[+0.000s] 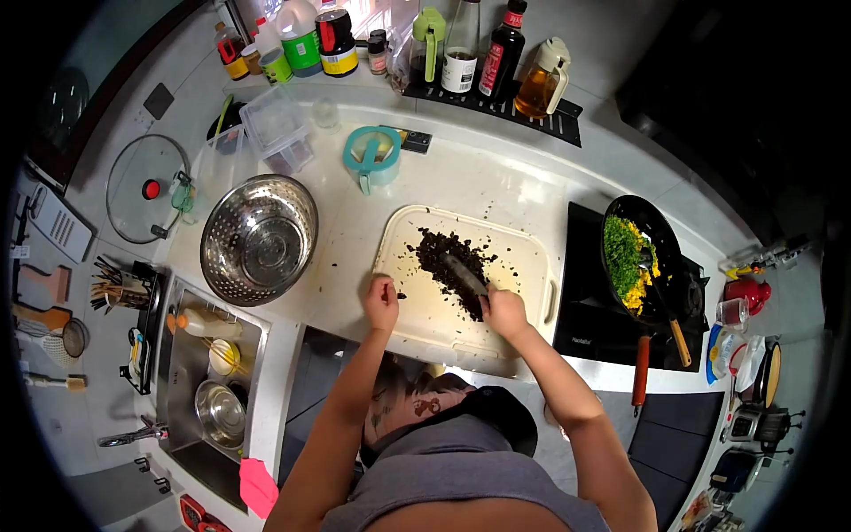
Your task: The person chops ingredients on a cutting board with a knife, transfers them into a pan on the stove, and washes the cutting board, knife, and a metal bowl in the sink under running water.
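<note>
My right hand (504, 312) is wrapped round the handle of a knife (463, 273), its blade lying among a pile of finely chopped dark food (438, 251). The pile spreads over a cream cutting board (523, 266), with loose bits scattered round it. At the board's left edge is my left hand (381, 303), its fingers curled closed. Whether anything is inside those fingers is hidden. A few dark crumbs lie just beside it.
A steel colander (259, 239) and a teal-lidded jug (371, 158) stand left of and behind the board. Right, a wok (667, 297) with chopped greens and yellow pieces sits on the hob (581, 310). Bottles (502, 53) line the back; a sink (182, 399) is at left.
</note>
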A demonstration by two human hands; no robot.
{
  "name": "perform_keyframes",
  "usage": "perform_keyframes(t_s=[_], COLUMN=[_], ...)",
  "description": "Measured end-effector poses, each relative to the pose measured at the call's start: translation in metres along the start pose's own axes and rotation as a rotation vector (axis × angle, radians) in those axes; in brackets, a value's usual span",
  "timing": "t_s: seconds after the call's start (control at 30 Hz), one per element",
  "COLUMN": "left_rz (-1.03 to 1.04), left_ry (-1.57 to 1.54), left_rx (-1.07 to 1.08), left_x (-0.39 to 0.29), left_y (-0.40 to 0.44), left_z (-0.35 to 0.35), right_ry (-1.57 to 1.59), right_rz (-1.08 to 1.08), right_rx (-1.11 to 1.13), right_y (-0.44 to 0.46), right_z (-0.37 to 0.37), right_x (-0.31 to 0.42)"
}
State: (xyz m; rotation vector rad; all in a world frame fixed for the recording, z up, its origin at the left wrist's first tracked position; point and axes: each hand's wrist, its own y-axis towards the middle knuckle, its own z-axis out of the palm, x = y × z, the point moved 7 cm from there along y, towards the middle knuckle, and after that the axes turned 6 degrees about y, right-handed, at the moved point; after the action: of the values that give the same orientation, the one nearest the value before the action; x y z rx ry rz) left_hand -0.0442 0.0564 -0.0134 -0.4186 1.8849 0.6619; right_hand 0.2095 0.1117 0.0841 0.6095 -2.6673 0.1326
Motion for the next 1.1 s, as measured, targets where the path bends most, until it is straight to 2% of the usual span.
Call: perform_keyframes(t_s=[0.13,0.37,0.5,0.63,0.73,0.8,0.87,1.1], left_rz=[0.065,0.078,0.089,0.112,0.043,-0.006,0.034,0.074], left_ry=[-0.006,0.035,0.093,0.095,0.078,0.062,0.109,0.152], left_rx=[0.003,-0.038,-0.020,-0.016,0.003,0.021,-0.004,-0.019], left_x=[-0.007,-0.005,-0.009,-0.005,0.000,0.010,0.013,-0.008], left_y=[0.001,0.001,-0.001,0.001,-0.002,-0.002,0.000,-0.001], left_z=[-0.001,0.000,-0.001,0.001,0.002,0.003,0.004,0.000], right_ry=[-0.014,0.055,0.157,0.084,-0.037,0.006,0.054,0.051], right_rz=[0.095,0.265,0.255,0.221,0.252,0.270,0.319,0.227], right_rx=[0.020,-0.031,0.030,0.029,0.146,0.065,-0.018,0.102], right_y=[0.014,0.020,0.032,0.034,0.034,0.026,0.023,0.038], right_z=[-0.009,0.030,0.012,-0.017,-0.001,0.016,0.021,-0.002], right_x=[-0.005,-0.013,-0.024,-0.013,-0.010,-0.014,-0.016,-0.007])
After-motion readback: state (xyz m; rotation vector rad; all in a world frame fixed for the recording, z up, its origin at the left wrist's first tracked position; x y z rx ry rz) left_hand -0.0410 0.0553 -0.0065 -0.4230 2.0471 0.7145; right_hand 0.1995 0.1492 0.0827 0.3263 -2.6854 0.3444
